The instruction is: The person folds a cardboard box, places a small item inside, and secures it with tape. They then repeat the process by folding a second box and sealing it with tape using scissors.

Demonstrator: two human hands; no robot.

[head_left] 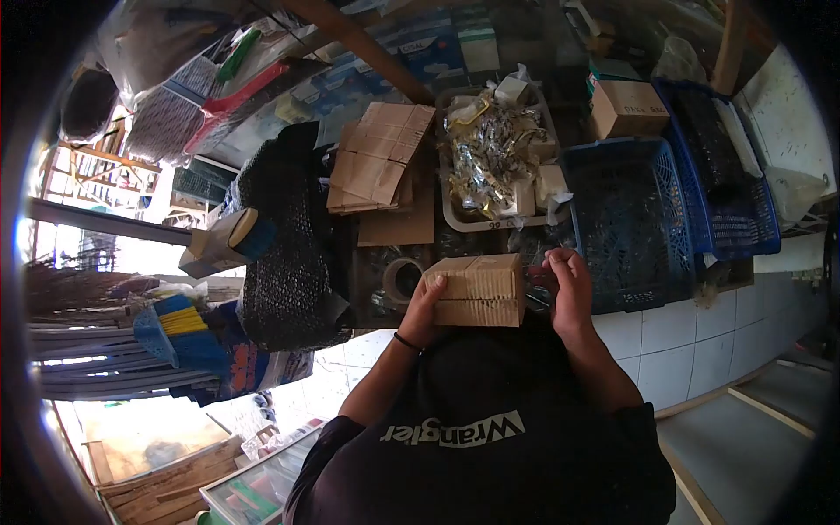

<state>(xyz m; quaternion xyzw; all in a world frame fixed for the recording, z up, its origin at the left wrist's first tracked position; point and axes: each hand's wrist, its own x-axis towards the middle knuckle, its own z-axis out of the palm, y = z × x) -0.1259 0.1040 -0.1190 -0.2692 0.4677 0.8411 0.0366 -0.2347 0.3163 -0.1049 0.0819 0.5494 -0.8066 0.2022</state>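
My left hand (422,312) grips a small brown cardboard box (477,292) by its left side, thumb on the upper face. The box is closed and held just in front of my chest. To the right of the box, my right hand (570,289) is raised with its fingers curled together. A dark reddish object (542,278) shows beside those fingers; its kind and how it is held cannot be made out. A roll of tape (403,280) lies close to my left hand. Behind the box, flattened cardboard pieces (378,157) are stacked.
A tray (449,210) holds shiny gold and silver metal pieces and small boxes. To its right stand a dark blue plastic basket (612,150) and a brighter blue crate (766,210). Black bubble wrap (284,262) hangs at the left. Another cardboard box (627,109) sits at the back.
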